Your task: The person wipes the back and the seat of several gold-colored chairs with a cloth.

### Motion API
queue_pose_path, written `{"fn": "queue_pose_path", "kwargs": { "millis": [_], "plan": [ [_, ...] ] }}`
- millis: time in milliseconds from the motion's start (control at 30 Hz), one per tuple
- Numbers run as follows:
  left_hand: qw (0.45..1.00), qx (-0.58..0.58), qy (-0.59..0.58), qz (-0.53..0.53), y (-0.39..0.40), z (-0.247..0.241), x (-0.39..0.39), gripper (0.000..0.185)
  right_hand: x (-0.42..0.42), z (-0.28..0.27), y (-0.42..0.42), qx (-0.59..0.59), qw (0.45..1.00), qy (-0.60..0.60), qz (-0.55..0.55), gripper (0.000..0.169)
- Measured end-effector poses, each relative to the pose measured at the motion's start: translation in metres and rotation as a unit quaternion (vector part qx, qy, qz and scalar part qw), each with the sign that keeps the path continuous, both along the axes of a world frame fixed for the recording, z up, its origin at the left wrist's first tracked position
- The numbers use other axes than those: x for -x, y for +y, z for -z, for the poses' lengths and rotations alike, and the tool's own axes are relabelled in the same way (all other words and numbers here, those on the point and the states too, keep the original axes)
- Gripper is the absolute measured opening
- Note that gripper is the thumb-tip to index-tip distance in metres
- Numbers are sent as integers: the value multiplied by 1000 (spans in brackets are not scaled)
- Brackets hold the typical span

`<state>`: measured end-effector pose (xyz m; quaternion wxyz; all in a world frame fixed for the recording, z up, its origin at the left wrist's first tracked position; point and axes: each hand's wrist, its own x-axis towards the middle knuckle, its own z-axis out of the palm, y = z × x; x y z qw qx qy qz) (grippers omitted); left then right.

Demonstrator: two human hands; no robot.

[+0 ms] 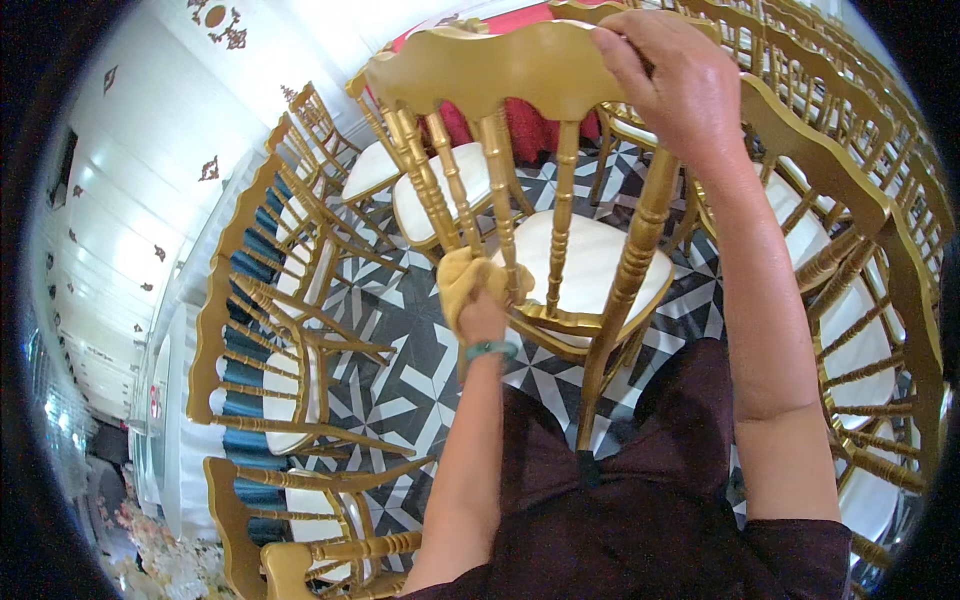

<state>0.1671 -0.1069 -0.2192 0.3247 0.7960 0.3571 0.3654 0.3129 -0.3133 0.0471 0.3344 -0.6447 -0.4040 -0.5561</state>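
Note:
A gold spindle-back chair (499, 67) with a white seat pad (577, 259) stands in front of me. My right hand (675, 82) grips the right end of its top rail. Lower down, my left hand (480, 300) holds a yellow cloth (459, 281) against the base of the back spindles, near the rear edge of the seat. The cloth covers most of the left fingers. A green bangle (491, 349) circles the left wrist.
Gold chairs (206, 337) line the left side, beside a table with a white and teal cloth (244, 442). More rows of gold chairs (832, 165) crowd the right. Red fabric (529, 131) hangs beyond the held chair. The floor (420, 382) has a black-and-white pattern.

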Motion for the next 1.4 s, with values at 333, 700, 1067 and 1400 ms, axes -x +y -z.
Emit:
{"fn": "queue_pose_path", "kwargs": {
  "millis": [333,700,1067,1400],
  "plan": [
    [904,-122,-281,297,-83,-141,5,23,-3,0,0,0,1000,6,-1,20],
    [934,-196,-221,201,-89,-154,-93,37,-3,5,3,-13,1000,4,7,26],
    [956,-108,-120,244,-74,-65,-66,37,-12,9,5,-7,1000,19,10,25],
    [896,-380,93,207,-46,87,-38,60,-2,5,1,14,999,31,12,24]
  ]
}}
